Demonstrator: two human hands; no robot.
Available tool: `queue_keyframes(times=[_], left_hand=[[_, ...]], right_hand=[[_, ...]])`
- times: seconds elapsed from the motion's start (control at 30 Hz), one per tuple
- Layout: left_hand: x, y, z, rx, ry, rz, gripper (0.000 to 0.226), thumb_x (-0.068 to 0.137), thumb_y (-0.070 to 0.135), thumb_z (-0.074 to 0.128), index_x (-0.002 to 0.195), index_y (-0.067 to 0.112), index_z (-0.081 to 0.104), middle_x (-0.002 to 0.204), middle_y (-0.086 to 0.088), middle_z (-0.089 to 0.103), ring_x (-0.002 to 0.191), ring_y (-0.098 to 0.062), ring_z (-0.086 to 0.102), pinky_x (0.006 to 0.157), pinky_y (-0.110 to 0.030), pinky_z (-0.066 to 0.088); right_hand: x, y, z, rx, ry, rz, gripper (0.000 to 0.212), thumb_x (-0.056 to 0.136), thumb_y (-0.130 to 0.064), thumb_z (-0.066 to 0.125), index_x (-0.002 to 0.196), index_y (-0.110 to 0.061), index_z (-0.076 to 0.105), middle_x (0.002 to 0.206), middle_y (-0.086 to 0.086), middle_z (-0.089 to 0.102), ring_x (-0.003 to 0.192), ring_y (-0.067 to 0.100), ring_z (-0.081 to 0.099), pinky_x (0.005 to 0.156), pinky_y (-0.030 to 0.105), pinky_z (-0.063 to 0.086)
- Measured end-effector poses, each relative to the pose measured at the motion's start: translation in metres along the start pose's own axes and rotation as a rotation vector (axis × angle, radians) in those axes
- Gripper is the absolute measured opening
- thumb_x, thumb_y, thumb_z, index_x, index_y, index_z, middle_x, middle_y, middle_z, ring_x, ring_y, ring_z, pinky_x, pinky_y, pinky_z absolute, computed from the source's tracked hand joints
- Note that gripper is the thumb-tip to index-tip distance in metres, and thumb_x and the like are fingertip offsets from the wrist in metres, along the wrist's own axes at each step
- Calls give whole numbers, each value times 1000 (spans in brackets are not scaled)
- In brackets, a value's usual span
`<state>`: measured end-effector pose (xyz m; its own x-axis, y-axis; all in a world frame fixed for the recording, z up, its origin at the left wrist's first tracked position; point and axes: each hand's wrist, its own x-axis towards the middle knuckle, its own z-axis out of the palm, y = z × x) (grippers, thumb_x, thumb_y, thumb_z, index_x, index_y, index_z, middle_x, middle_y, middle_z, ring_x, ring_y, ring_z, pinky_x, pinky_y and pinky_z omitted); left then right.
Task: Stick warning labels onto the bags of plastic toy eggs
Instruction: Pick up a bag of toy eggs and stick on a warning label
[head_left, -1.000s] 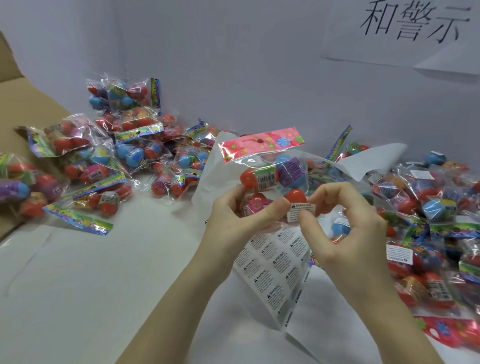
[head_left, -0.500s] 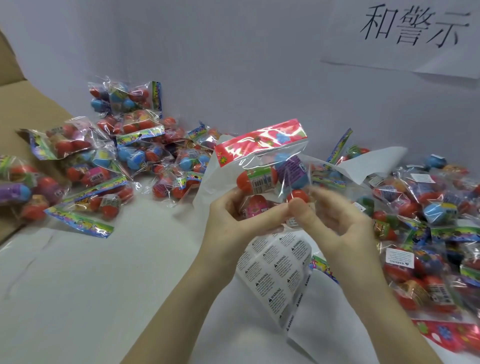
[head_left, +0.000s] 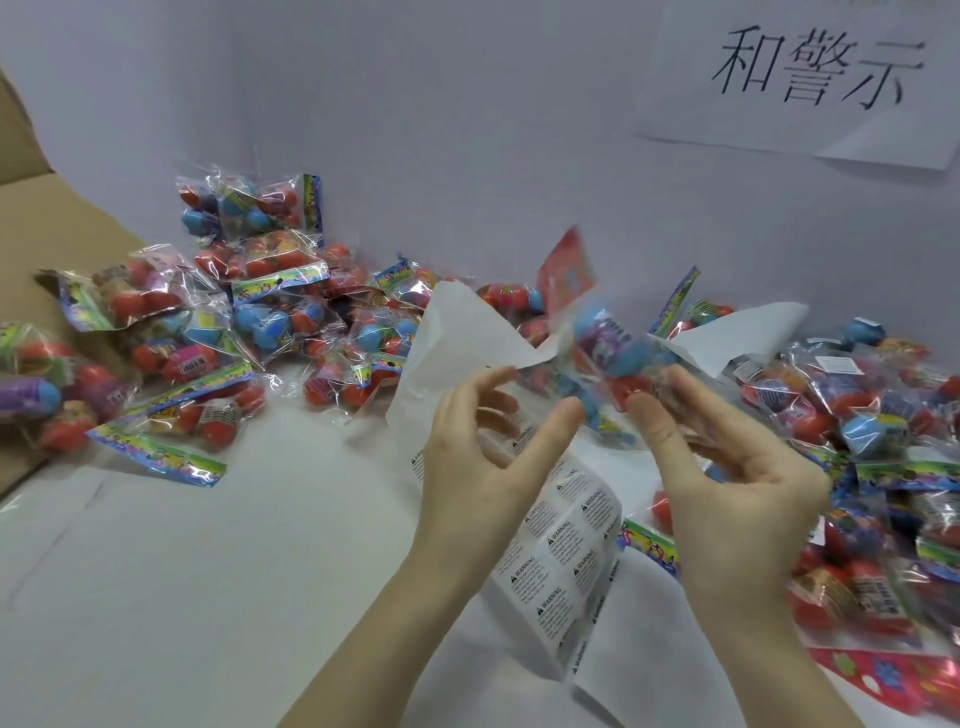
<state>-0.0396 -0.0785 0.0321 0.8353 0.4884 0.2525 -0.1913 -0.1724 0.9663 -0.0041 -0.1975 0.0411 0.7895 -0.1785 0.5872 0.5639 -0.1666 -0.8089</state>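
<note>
The bag of toy eggs (head_left: 608, 345) in play sits at mid-scene just beyond the fingertips, motion-blurred, a clear pouch with blue, purple and red eggs and a red-pink header card tilted up toward the far wall; whether anything holds it cannot be told. The label sheet (head_left: 563, 545) hangs nearer, a white backing curling down, printed with rows of small black-and-white WARNING stickers, its bare upper part bent back toward the far left. A pile of bags (head_left: 228, 322) lies far left. Another pile of bags (head_left: 872, 447) fills the right side, several already bearing small white labels.
</note>
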Motion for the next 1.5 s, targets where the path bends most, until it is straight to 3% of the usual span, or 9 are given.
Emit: queue_keyframes(times=[0.1, 0.23, 0.37, 0.47, 0.6, 0.8, 1.03, 1.33, 1.5], left_hand=[[-2, 4, 2, -327, -287, -110, 42, 61, 54, 61, 93, 27, 66, 85, 8, 69, 84, -7, 65, 63, -22, 53], [0, 8, -5, -557, -338, -260, 39, 74, 40, 70, 99, 11, 64, 93, -11, 66, 88, -18, 65, 67, -24, 54], [7, 7, -11, -465, -276, -202, 29, 68, 34, 65, 87, 13, 66, 74, 0, 66, 67, -11, 63, 59, -18, 51], [6, 6, -10, -415, -324, -133, 21, 66, 25, 72, 81, 11, 68, 69, 0, 67, 60, -9, 61, 55, -16, 48], [5, 3, -11, -381, -418, -101, 20, 71, 17, 66, 88, 9, 70, 80, -10, 69, 72, -14, 65, 61, -18, 51], [2, 4, -3, -188, -231, -33, 46, 68, 61, 70, 78, 16, 68, 69, 3, 66, 67, -11, 62, 64, -24, 50], [5, 5, -5, -252, -164, -75, 32, 65, 46, 55, 66, 19, 71, 62, 9, 68, 58, -2, 59, 49, -14, 44], [4, 5, -6, -314, -169, -18, 14, 78, 4, 64, 66, 11, 68, 54, 6, 64, 51, -2, 59, 52, -12, 44], [4, 4, -6, -252, -118, 2, 26, 75, -12, 63, 62, 10, 60, 48, 9, 58, 46, -1, 55, 47, -11, 42]], right_hand=[[-6, 9, 2, -346, 17, -545, 33, 78, -27, 71, 103, -8, 64, 101, -2, 64, 81, 11, 57, 79, 20, 46], [-16, 6, 8, -230, -287, -724, 33, 81, -35, 66, 98, -6, 66, 101, -1, 64, 85, 13, 59, 83, 23, 46], [-14, -2, 3, -97, -209, -506, 25, 84, -38, 58, 102, -21, 60, 102, -12, 62, 92, 1, 55, 84, 22, 43], [-5, -7, 2, 22, -184, 21, 41, 67, -52, 69, 103, -42, 54, 106, -16, 62, 101, 1, 57, 87, 23, 46], [4, 2, 0, 316, -381, 474, 62, 55, -36, 78, 113, -27, 59, 97, -3, 72, 90, 13, 68, 82, 32, 54], [3, -3, 0, 234, -352, 268, 44, 45, -47, 70, 86, -31, 67, 75, -14, 73, 70, 4, 69, 57, 16, 53], [5, -1, -2, 318, -421, 345, 79, 38, -61, 78, 108, -27, 64, 75, -10, 73, 70, 1, 68, 58, 15, 51], [2, -2, 0, 341, -493, 368, 21, 64, -33, 61, 80, -29, 75, 56, -11, 64, 47, -1, 53, 46, 9, 42], [-2, -2, 5, 307, -626, 365, 41, 75, -41, 47, 107, -23, 65, 89, 23, 62, 70, 36, 53, 57, 25, 49]])
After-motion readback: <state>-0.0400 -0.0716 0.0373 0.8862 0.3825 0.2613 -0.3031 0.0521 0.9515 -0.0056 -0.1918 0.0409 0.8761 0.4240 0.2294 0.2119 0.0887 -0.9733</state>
